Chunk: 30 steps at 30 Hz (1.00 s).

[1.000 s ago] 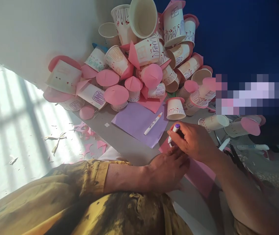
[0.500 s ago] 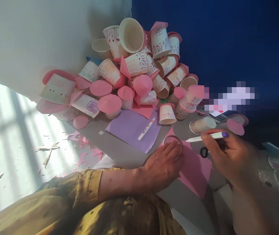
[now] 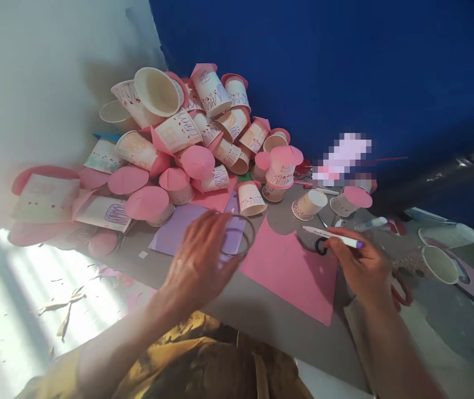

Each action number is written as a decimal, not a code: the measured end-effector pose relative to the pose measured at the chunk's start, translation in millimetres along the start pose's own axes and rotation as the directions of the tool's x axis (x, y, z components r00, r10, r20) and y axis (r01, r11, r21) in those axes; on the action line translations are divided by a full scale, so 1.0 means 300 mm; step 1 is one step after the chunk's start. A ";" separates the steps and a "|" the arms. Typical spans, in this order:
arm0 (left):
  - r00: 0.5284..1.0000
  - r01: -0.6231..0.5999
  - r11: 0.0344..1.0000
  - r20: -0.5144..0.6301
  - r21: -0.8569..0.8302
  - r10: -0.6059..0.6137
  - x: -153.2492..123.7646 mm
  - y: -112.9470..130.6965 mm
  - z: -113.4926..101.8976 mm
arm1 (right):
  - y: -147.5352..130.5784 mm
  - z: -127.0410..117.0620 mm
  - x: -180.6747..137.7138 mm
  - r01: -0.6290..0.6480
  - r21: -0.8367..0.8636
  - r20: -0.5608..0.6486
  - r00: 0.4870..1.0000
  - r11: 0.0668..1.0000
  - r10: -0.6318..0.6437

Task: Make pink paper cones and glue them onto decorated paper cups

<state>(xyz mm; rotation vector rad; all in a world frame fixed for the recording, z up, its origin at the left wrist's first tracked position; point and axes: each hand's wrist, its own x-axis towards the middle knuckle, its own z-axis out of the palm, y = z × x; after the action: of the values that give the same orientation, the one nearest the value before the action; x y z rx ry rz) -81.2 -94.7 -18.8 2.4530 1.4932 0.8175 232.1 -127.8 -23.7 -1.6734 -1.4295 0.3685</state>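
Observation:
My left hand (image 3: 201, 252) grips a thin, see-through-centred ring (image 3: 254, 233) by its left side. The ring is over the edge of the purple paper (image 3: 172, 233). In my right hand (image 3: 357, 263) a white marker (image 3: 332, 235) with a purple end points left, above the pink paper (image 3: 290, 271). That sheet lies flat with a notch cut in its top edge. Just under the marker is a small black ring-shaped thing (image 3: 321, 245), partly hidden. A decorated paper cup (image 3: 252, 198) with a pink top stands close behind the ring.
Decorated paper cups with pink paper roofs are heaped at the back left, beside the white wall (image 3: 45, 66). Another cup (image 3: 309, 205) lies tilted near the blue wall (image 3: 303, 72). Red-handled scissors (image 3: 402, 291) and an open cup (image 3: 440, 265) are on the right. Paper scraps litter the floor.
My left hand has lifted the ring off the pink paper and carried it left to the purple paper. The right hand still holds the marker. My view has turned to the right.

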 end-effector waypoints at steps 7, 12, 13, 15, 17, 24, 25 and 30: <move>0.992 0.120 0.976 -0.056 0.183 -0.112 -0.047 -0.110 -0.023 | 0.012 0.025 0.013 0.259 -0.062 0.237 0.942 0.964 -0.238; 0.985 -0.112 0.990 0.122 -0.080 0.121 -0.069 0.005 0.065 | 0.054 -0.004 0.022 0.288 -0.139 0.229 0.940 0.947 -0.252; 0.973 -0.145 0.984 0.167 -0.104 0.161 -0.069 0.027 0.083 | 0.061 -0.014 0.022 0.260 -0.167 0.218 0.950 0.951 -0.222; 0.964 -0.143 0.988 0.219 -0.066 0.154 -0.063 0.057 0.113 | 0.072 -0.032 0.021 0.175 -0.182 0.139 0.979 0.968 -0.151; 0.969 -0.093 0.995 0.231 0.022 0.086 -0.051 0.067 0.135 | 0.082 -0.045 0.024 0.084 -0.102 -0.041 0.995 0.991 -0.088; 0.985 -0.027 0.998 0.170 0.053 0.017 -0.021 0.049 0.170 | 0.146 -0.026 0.085 -0.120 -0.262 -0.275 0.960 0.958 0.045; 0.986 -0.022 0.999 0.169 0.047 0.014 -0.018 0.052 0.170 | 0.155 -0.017 0.094 -0.129 -0.303 -0.263 0.964 0.944 0.047; 0.977 -0.011 0.999 0.214 0.052 0.000 -0.002 0.072 0.158 | 0.180 0.040 0.121 -0.160 -0.381 -0.243 0.968 0.911 0.068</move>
<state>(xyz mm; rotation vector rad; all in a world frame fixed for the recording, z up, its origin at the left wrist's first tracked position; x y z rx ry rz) -39.7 -99.0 -50.2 2.4909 1.4470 0.5012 269.1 -87.2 -60.5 -2.0595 -1.2960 -0.0597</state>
